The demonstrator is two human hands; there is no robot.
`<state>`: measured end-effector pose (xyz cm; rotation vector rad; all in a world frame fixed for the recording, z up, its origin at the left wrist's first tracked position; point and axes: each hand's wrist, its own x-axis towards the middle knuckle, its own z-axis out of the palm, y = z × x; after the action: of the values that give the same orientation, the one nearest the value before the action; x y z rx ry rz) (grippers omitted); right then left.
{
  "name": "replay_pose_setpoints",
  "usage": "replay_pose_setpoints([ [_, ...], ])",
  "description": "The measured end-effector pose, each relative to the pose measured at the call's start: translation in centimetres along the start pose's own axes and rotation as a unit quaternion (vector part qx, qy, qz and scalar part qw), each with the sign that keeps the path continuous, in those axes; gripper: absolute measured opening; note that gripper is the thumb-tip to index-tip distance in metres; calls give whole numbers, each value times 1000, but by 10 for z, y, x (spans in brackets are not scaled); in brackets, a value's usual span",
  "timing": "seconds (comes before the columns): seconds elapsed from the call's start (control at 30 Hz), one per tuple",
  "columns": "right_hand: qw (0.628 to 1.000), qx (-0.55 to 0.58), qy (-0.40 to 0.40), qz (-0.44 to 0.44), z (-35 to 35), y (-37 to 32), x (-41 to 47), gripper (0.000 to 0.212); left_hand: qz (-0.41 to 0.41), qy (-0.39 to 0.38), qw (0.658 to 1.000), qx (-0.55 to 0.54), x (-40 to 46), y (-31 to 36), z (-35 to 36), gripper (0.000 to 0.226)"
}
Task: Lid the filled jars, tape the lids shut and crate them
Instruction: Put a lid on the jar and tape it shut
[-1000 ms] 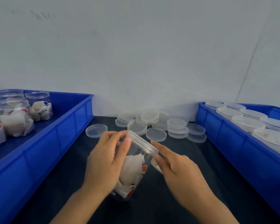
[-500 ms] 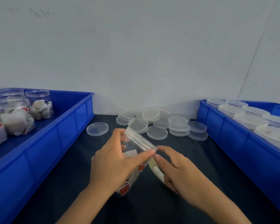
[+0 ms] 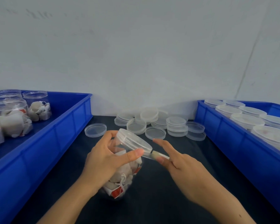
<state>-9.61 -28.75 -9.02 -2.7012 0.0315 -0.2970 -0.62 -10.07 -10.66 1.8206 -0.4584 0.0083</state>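
jar (image 3: 120,172) in left hand (image 3: 103,162), red-marked sachets (image 3: 118,189), writing unreadable

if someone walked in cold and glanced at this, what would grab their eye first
First the two hands at centre: the left hand grips a tilted, lidded jar of white sachets, while the right hand pinches a strip of clear tape at the lid's edge. Next, two blue crates flank the dark table: the left crate holds open filled jars, the right crate lidded ones. Loose clear lids are piled against the wall.

You've got 2 blue crates (image 3: 68,120), 1 jar in hand (image 3: 120,175), 2 hands (image 3: 103,160); loose lids (image 3: 155,132) center frame, count unclear.
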Motion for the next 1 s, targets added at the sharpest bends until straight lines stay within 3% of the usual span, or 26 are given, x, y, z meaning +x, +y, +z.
replay_pose_setpoints([
  [0.17,997,-40,36,-51,0,-3,-1,40,-2,-91,989,-119,-3,2,0,74],
  [0.4,994,-65,62,-56,12,-5,0,42,2,-131,986,-106,-3,3,1,56],
  [0.5,998,-8,60,-35,15,-6,1,40,70,-32,997,23,-10,0,7,53],
  [0.6,997,2,67,-38,19,-10,0,40,201,121,938,254,-18,4,18,58],
  [0.7,996,2,76,-43,24,-16,-3,39,138,111,950,259,-18,9,27,81],
  [0.8,997,-20,67,-24,24,-19,-4,42,68,83,964,242,-8,10,21,81],
  [0.9,998,-27,54,-24,22,-19,-5,44,52,55,972,224,-1,8,15,83],
  [1.0,998,59,23,1,20,-19,-5,43,47,65,980,181,-3,5,14,75],
])
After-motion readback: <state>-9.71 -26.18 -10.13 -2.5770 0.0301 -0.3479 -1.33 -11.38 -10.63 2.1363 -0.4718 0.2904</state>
